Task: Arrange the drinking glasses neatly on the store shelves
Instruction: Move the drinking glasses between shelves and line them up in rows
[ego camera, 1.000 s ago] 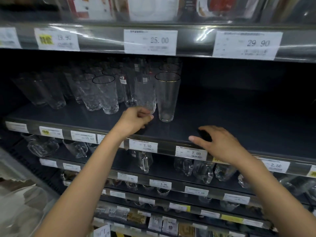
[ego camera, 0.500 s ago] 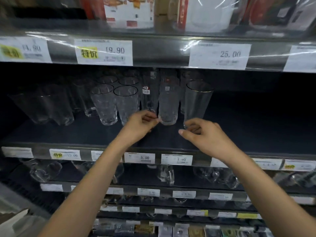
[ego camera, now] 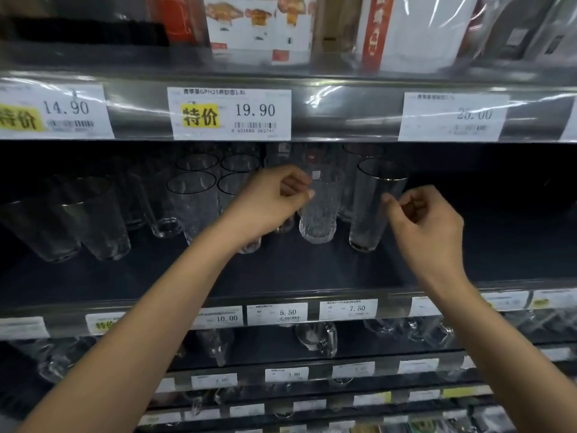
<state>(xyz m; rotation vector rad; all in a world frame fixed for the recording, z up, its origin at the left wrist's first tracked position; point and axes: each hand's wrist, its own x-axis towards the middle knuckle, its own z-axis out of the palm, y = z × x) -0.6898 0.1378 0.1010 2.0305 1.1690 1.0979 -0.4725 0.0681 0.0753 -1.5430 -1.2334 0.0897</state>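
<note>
Our left hand [ego camera: 271,203] has its fingers curled in and holds nothing. The bumpy glass [ego camera: 318,214] stands up straight just to its right, by the fingertips [ego camera: 310,193]. Our right hand [ego camera: 429,223] is curled too and holds nothing. The tall glass [ego camera: 371,214] with the gold rim stands up straight just to its left. We cannot tell if either hand touches its glass. Both glasses stand apart on the dark shelf [ego camera: 281,276], near the middle, with more glasses [ego camera: 193,198] to the left and behind. The shelf above [ego camera: 343,114] sits close over their tops, so we think sliding them is safer than lifting.
</note>
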